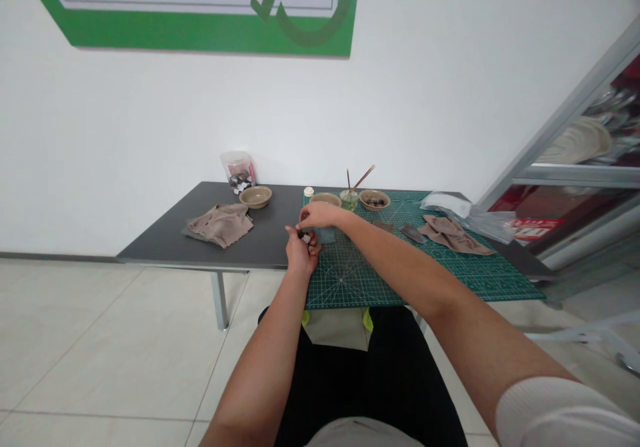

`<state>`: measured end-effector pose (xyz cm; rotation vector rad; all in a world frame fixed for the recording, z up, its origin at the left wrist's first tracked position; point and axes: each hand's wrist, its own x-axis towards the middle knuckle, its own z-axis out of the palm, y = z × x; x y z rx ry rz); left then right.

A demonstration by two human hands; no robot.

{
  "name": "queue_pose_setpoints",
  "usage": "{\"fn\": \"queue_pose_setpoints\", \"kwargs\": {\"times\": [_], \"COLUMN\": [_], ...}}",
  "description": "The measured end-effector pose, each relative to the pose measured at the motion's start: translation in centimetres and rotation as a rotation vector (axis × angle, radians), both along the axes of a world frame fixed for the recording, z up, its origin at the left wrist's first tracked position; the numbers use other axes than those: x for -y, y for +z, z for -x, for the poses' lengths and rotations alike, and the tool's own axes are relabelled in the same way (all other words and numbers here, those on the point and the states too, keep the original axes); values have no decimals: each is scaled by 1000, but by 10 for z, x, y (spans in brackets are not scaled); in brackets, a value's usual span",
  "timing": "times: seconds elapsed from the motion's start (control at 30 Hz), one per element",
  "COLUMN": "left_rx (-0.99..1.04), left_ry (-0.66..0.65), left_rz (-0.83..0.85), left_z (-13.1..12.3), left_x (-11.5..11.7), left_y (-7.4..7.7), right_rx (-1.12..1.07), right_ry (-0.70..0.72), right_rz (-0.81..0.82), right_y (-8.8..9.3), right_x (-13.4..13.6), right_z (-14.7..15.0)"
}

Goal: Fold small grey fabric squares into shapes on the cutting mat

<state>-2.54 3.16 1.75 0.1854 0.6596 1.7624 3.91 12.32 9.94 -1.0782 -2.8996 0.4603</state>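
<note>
My left hand (301, 253) is curled around a small dark piece (304, 236) with a white speck on it, just above the near part of a green cutting mat (415, 270). My right hand (320, 215) reaches across from the right, its fingertips close above that piece. The piece is too small and too covered by my fingers to identify. Behind my hands stands a small grey-blue block (325, 235), partly hidden by them. It is unclear whether my right hand holds anything.
The dark table (225, 233) holds a lidded plastic tub, ceramic bowls, a glass with brushes, a small bottle, beige cloths and a plastic bag. A metal-framed shelf stands at right, and a white wall rises behind.
</note>
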Motion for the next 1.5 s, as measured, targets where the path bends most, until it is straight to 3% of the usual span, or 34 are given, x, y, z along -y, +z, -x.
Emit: {"fn": "queue_pose_setpoints", "kwargs": {"times": [0.23,0.43,0.57,0.73,0.97,1.17,1.27,1.37,1.43,1.5], "left_rx": [-55,-79,-96,-68,-97,-33,-11,-5,14,27], "left_ry": [-21,-29,-40,-96,2,-8,4,7,-15,-32], "left_rz": [48,46,62,30,56,46,38,44,51,47], "left_z": [-1,-2,-4,-2,-5,-2,-1,1,2,3], "left_x": [0,-1,0,1,-3,-2,0,2,3,3], "left_y": [3,3,5,6,0,2,1,-1,0,0], "right_rx": [184,132,143,95,22,-153,-339,-480,-435,-324], "right_ry": [166,175,163,138,173,183,81,-215,-400,-495], "right_rz": [106,104,187,241,310,319,307,108,-43,-125], "right_y": [19,22,25,19,9,6,6,2,-4,-12], "right_x": [25,20,16,8,-3,-2,-10,-27,-39,-49], "right_z": [7,6,7,5,1,1,-1,-5,-8,-13]}}
